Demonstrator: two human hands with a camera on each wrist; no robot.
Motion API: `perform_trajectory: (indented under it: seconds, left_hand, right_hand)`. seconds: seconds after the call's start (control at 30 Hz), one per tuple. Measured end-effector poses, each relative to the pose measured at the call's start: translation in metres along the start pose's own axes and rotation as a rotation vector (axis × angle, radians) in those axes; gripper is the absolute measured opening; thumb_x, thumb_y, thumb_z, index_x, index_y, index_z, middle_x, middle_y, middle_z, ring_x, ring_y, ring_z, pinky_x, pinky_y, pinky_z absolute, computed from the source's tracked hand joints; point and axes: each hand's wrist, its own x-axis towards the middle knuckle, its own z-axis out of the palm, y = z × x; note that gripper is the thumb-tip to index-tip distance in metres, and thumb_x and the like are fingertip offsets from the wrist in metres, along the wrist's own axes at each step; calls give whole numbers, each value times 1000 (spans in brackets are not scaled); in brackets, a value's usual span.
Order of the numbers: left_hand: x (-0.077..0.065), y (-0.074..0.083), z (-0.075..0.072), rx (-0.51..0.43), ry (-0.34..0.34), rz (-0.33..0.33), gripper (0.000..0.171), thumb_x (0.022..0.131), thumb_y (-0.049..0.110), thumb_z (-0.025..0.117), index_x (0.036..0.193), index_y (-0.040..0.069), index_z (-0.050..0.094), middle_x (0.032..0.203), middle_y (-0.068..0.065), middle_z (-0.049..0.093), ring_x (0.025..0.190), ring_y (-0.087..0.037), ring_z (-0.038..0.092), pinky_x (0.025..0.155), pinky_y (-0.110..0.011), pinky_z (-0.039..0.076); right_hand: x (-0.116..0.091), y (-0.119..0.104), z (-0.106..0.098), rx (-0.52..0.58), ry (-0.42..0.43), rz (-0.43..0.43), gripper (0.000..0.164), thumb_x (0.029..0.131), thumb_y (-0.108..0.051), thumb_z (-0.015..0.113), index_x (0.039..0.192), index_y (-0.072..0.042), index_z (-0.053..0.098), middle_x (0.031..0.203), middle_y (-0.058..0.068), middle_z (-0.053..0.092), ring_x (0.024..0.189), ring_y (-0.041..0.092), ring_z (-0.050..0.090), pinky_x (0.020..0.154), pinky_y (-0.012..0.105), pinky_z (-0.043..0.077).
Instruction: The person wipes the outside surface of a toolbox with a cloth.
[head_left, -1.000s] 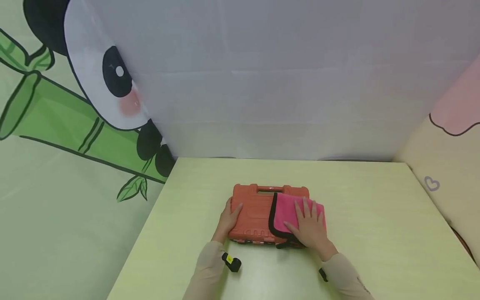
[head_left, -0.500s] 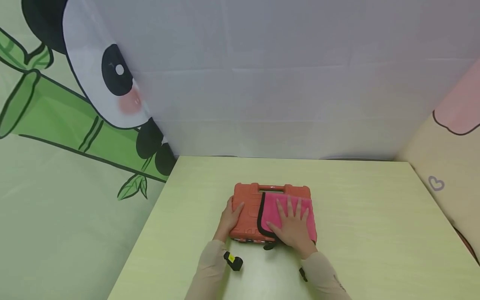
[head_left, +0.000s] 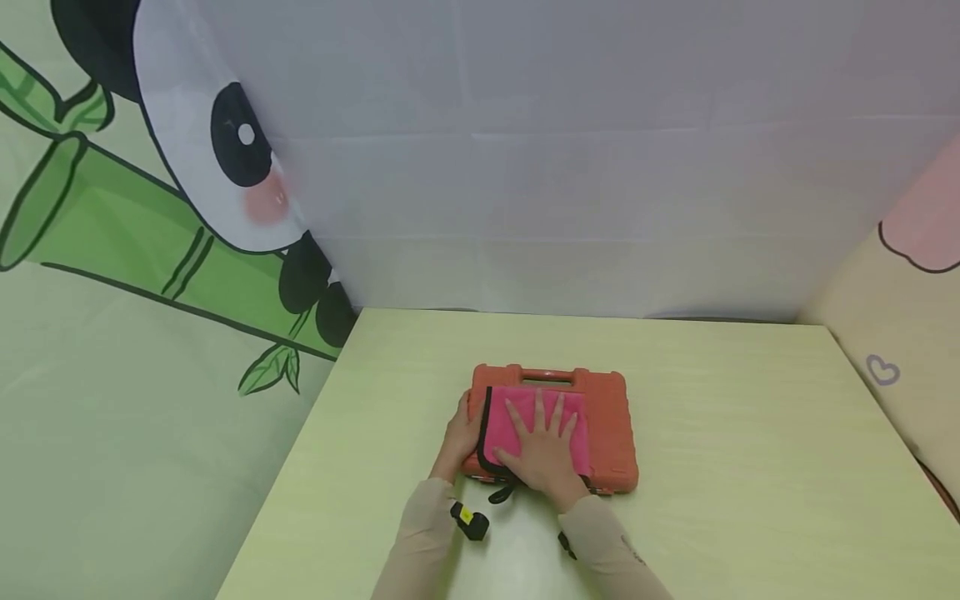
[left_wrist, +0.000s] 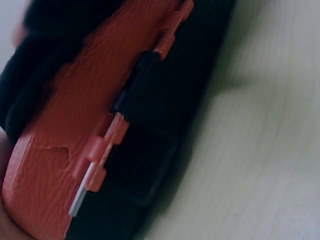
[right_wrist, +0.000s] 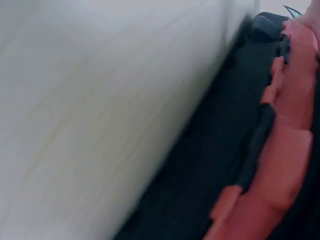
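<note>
A flat orange-red plastic carrying case (head_left: 613,433) lies on the table with its handle side away from me. On its lid rests a pink cloth (head_left: 497,417) with black edging, and a black loop (head_left: 500,495) hangs over the near side. My right hand (head_left: 546,454) presses flat on the cloth, fingers spread. At the case's left end my left hand (head_left: 457,437) holds the edge, its thumb beside the cloth's black border. Close up in the left wrist view, the case shows its orange lid (left_wrist: 100,75), hinges (left_wrist: 102,150) and black base (left_wrist: 140,165).
The pale yellow table (head_left: 750,417) extends around the case on all sides. A grey-white backdrop (head_left: 562,167) stands behind it, with a printed panda and bamboo (head_left: 150,225) on the left. A black wrist camera (head_left: 471,522) sits on the left sleeve.
My right hand has slid the pink cloth leftward across the lid, from overhanging the right end to lying by my left hand. The left hand stays at the case's left edge.
</note>
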Motion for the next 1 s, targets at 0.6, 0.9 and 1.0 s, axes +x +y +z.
perform_trajectory:
  seconds: [0.6,0.9,1.0]
  left_hand:
    - [0,6,5,-34,-7,-59,59,100,43,26,145,6,23,144,-23,35,131,-41,34,103,-56,32]
    - [-1,5,3,-37,3,-65,57,100,41,27,145,6,24,143,-23,36,130,-42,35,104,-55,31]
    - [-2,4,2,-39,12,-69,56,100,40,27,145,6,25,142,-24,37,129,-42,36,103,-55,32]
  right_hand:
    - [-23,90,-27,18,-11,26,70,86,-46,53,146,-25,23,153,20,4,135,53,-6,102,71,0]
    - [-28,108,-32,28,-7,-1,73,86,-47,53,147,-21,23,153,22,5,134,55,-4,101,72,4]
    - [-27,98,-30,10,-3,4,74,86,-50,53,147,-22,21,153,21,6,135,54,-5,102,72,2]
